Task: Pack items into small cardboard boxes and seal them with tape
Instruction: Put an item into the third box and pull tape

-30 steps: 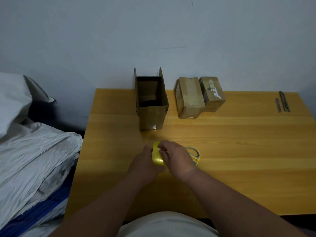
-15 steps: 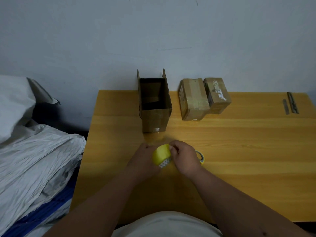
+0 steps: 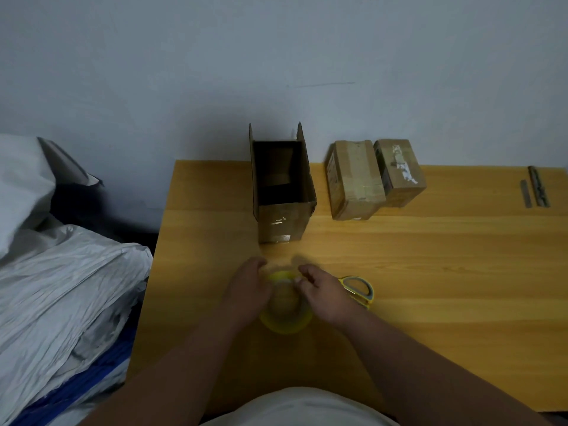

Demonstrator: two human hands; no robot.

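Low in the middle of the frame, both hands are working on a roll of yellow tape point(image 3: 285, 305). The left hand point(image 3: 249, 290) is curling round the roll's left side and gripping it, while the right hand point(image 3: 325, 295) is pinching at the roll's upper rim with bent fingers, probably picking at the loose end; the motion blur there makes the strip itself too hard to tell.

The roll is likely light and stiff, a hard ring that is not going to crush, though its smooth outer wrap is probably slippery. Holding it by the sides or through the hollow core looks safest, with the other hand's fingertips drawing the free end. The tape itself is likely thin, sticky and quick to fold back on itself.

The roll is looking translucent yellow, with a brownish core showing through.

Above it, in the centre of the frame, an open cardboard box point(image 3: 282, 182) is standing with flaps up on the wooden table point(image 3: 430, 272). Two taped boxes point(image 3: 375, 176) are lying to its right. Yellow-handled scissors point(image 3: 358, 290) are resting just right of the right hand.
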